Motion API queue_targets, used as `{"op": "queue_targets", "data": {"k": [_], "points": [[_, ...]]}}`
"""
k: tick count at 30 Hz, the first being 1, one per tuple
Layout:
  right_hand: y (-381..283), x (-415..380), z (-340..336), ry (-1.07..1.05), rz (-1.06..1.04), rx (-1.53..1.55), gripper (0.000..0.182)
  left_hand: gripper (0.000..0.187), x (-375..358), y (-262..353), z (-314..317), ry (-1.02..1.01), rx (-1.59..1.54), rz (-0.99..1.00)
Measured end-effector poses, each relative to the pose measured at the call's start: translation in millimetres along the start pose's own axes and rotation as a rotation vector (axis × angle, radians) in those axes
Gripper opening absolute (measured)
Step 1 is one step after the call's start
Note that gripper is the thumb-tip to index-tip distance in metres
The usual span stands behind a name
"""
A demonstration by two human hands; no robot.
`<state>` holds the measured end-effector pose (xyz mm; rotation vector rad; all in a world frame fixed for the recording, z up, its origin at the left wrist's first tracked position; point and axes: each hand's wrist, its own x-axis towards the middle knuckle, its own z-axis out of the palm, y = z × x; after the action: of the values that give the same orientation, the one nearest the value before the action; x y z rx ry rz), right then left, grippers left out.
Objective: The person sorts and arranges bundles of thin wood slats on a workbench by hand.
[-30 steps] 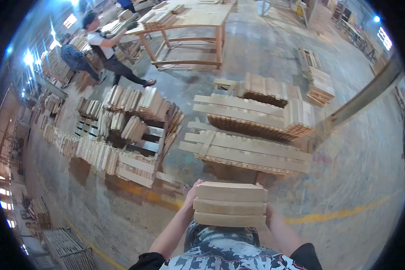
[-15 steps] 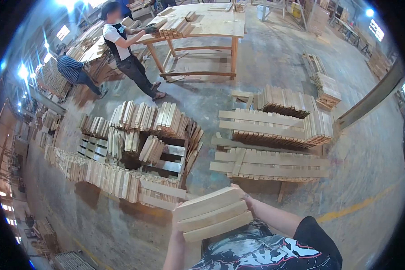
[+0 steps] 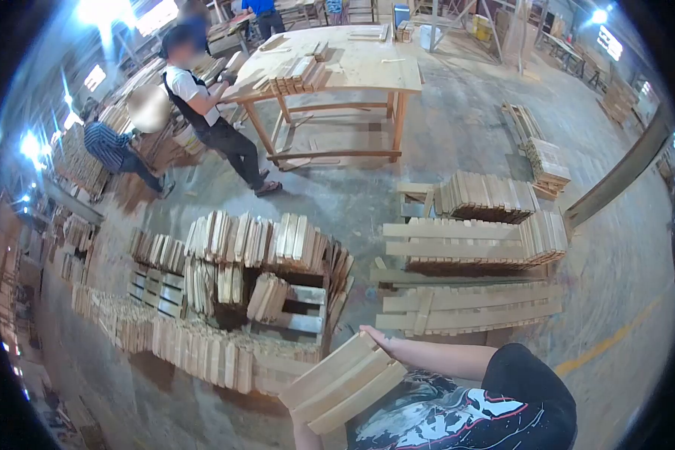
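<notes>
Several short wooden boards (image 3: 343,380), side by side as one bundle, are held between my two hands close to my body. My right hand (image 3: 379,341) grips the far right end of the bundle. At the near left end is my left hand (image 3: 302,426), mostly covered by the boards; its hold shows only in part. The bundle is tilted, its right end pointing away from me. Just beyond it is a long row of upright boards (image 3: 202,356), close to the bundle's left end.
Ahead lie stacked boards (image 3: 259,240) around a slatted pallet (image 3: 301,307). More stacks (image 3: 465,307) stand to the right. A wooden table (image 3: 352,56) carries boards. A person in a white shirt (image 3: 210,112) stands beside it; another in stripes (image 3: 116,146) is further left. A pillar (image 3: 615,169) rises right.
The bundle has swung from nearly level to a steeper slant and shifted slightly down, its left end nearer me. The white-shirted person's hands have left the boards on the table.
</notes>
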<state>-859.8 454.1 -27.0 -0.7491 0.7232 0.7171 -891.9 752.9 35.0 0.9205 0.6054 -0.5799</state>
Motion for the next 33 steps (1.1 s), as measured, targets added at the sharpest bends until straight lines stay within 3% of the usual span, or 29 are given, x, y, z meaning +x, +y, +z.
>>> {"op": "queue_targets", "data": {"k": [11, 17, 20, 23, 25, 31, 33], "points": [[-141, 34, 69, 0.059, 0.005, 0.053, 0.069, 0.044, 143, 140, 60, -0.099, 0.127, -0.089], [-227, 40, 57, 0.141, 0.046, 0.159, 0.069, 0.044, 223, 186, 131, -0.172, 0.219, -0.146], [-271, 64, 26, 0.067, -0.093, 0.186, 0.068, 0.043, 274, 199, 176, -0.210, 0.250, -0.167], [-313, 110, -26, 0.043, -0.226, 0.139, 0.079, 0.043, 330, 209, 229, -0.246, 0.274, -0.192], [-380, 61, -21, 0.094, -0.120, 0.293, 0.077, 0.043, 373, 214, 277, -0.279, 0.299, -0.203], [-481, 110, -148, 0.086, -0.395, 0.397, 0.071, 0.043, 529, 216, 438, -0.553, 0.307, -0.281], [-515, 93, -174, 0.131, -0.463, 0.441, 0.070, 0.037, 527, 219, 540, -0.285, 0.495, -0.124]]}}
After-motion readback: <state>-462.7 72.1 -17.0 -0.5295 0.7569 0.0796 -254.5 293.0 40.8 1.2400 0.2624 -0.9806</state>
